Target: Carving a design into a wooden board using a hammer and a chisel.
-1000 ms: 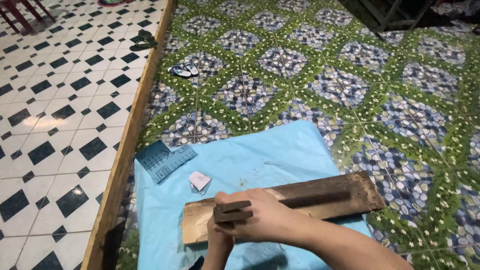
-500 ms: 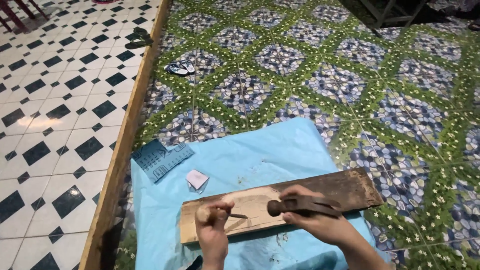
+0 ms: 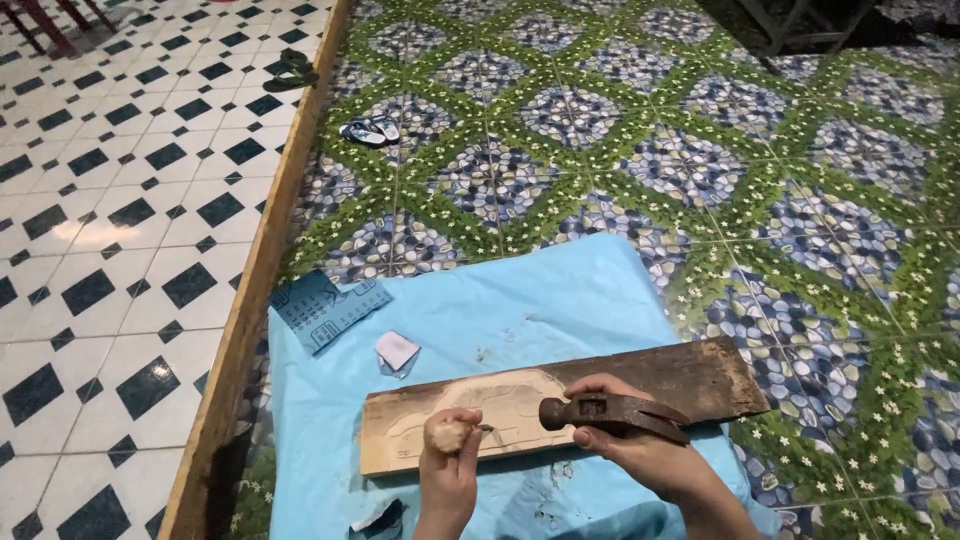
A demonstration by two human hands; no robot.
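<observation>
While the carved wooden plank [image 3: 560,405] lies flat on the blue sheet [image 3: 480,320], the left hand [image 3: 450,470] at its near edge has its fingers clamped round a wooden-handled chisel [image 3: 455,434], tip on the plank's pale carved part. Just right of it, the right hand [image 3: 640,445] grips a rusty hammer [image 3: 605,412] over the plank. Beyond the plank lie a small white scrap [image 3: 397,349] and a dark gridded card [image 3: 330,305]; sandals [image 3: 367,131] lie far off.

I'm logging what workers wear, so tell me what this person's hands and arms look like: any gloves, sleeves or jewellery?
Both hands are bare: no gloves on the left hand or the right hand. Both forearms are uncovered as far as the frame shows, with no sleeve in view. No ring, watch or bracelet shows on the fingers or wrists.
</observation>
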